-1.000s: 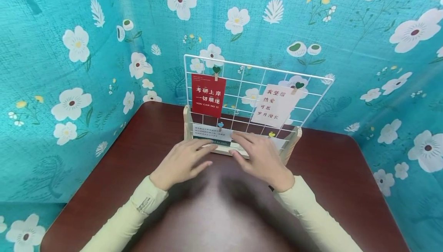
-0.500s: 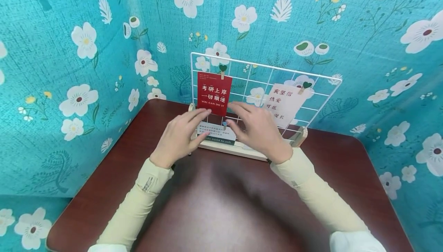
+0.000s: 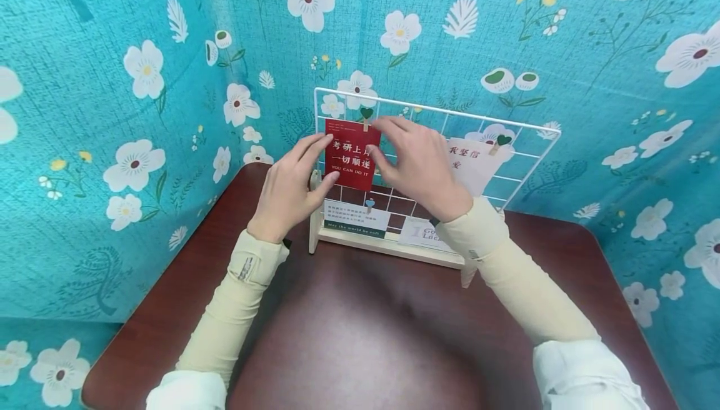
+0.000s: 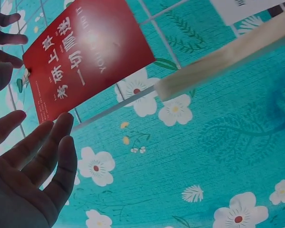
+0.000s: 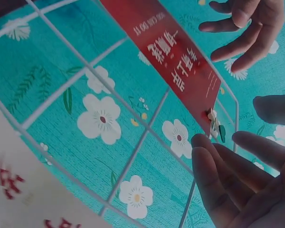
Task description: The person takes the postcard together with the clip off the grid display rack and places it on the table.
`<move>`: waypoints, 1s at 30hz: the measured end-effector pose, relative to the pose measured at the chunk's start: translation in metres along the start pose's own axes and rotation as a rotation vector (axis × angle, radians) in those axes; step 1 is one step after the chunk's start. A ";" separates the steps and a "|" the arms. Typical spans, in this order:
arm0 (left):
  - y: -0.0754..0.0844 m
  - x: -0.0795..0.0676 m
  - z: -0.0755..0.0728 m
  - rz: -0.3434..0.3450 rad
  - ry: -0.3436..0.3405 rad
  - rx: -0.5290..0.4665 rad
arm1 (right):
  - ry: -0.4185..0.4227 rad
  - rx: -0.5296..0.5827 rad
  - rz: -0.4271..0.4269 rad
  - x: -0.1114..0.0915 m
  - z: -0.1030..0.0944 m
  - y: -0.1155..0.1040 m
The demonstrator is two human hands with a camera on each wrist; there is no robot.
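A red card (image 3: 351, 166) with white lettering hangs upright on a white wire grid (image 3: 439, 109). At its top a small wooden clip with a dark green heart (image 3: 367, 114) fastens it. My left hand (image 3: 292, 188) is at the card's left edge, fingers spread and slightly bent, fingertips at the border. Over the card's right side is my right hand (image 3: 424, 166), its fingertips close to the clip. In the right wrist view, the fingers (image 5: 209, 175) reach just below the clip (image 5: 217, 127) with nothing between them. The left wrist view shows the left palm (image 4: 23, 190) facing the card.
The grid stands in a pale wooden base (image 3: 394, 249) on a dark red-brown table (image 3: 337, 335). A white card (image 3: 478, 169) hangs at right, partly behind my right hand. Lower hang a white-and-green card (image 3: 354, 217) and another white card (image 3: 422, 232). Floral turquoise cloth (image 3: 439, 66) surrounds the table.
Both hands have risen from the lower cards to the red card, the left to its left edge and the right to near its clip. The view has shifted slightly.
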State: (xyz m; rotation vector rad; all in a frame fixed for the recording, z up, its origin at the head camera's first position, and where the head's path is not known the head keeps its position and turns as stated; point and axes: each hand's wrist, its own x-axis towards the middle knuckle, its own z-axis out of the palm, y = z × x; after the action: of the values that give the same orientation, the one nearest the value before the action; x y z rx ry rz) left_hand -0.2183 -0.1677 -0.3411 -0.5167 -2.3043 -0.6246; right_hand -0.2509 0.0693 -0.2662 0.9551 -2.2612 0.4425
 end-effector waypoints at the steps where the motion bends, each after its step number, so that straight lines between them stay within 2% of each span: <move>1: 0.000 0.003 0.000 -0.002 0.004 -0.007 | 0.004 -0.006 0.008 0.003 0.000 0.001; 6: -0.003 0.014 0.002 -0.038 0.004 -0.043 | 0.008 -0.040 0.044 0.017 0.000 0.001; 10: -0.004 0.023 0.005 -0.082 0.014 -0.079 | -0.056 -0.069 0.083 0.028 0.000 -0.002; 15: -0.002 0.032 0.007 -0.140 0.081 -0.127 | -0.108 -0.090 0.119 0.036 0.003 -0.003; 25: -0.002 0.048 0.010 -0.254 0.200 -0.287 | -0.052 0.006 0.147 0.042 0.008 -0.001; 30: -0.003 0.051 0.009 -0.289 0.205 -0.316 | -0.023 0.052 0.163 0.044 0.010 0.000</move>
State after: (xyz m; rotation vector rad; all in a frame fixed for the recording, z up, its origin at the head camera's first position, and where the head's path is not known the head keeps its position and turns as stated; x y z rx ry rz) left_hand -0.2592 -0.1552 -0.3119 -0.2470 -2.1107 -1.1392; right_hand -0.2786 0.0410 -0.2444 0.8079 -2.3690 0.5667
